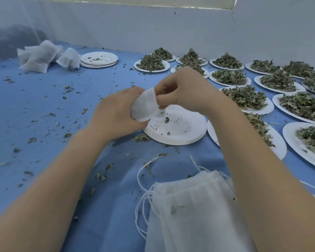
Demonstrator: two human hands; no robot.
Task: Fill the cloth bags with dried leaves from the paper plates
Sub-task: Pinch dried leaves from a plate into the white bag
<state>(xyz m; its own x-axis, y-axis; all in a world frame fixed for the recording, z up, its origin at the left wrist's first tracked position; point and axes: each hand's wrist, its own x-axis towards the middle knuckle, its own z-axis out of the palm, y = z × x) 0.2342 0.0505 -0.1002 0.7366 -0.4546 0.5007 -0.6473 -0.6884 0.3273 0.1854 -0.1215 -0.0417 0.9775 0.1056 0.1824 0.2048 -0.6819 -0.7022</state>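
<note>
Blue cloth covers the surface (44, 110). Left hand (115, 113) grips a white bag (144, 106), fingers curled round it; right hand (182, 90) pinches leaves (160, 92) at its mouth, above a near-empty plate (178, 128). Heaped plates (244, 99) lie right, empty bags (189, 211) nearest.

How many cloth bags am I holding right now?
1. The cloth bag is above the nearly empty plate: the left hand grips its body, the right hand pinches its mouth. Other bags lie unheld.
</note>
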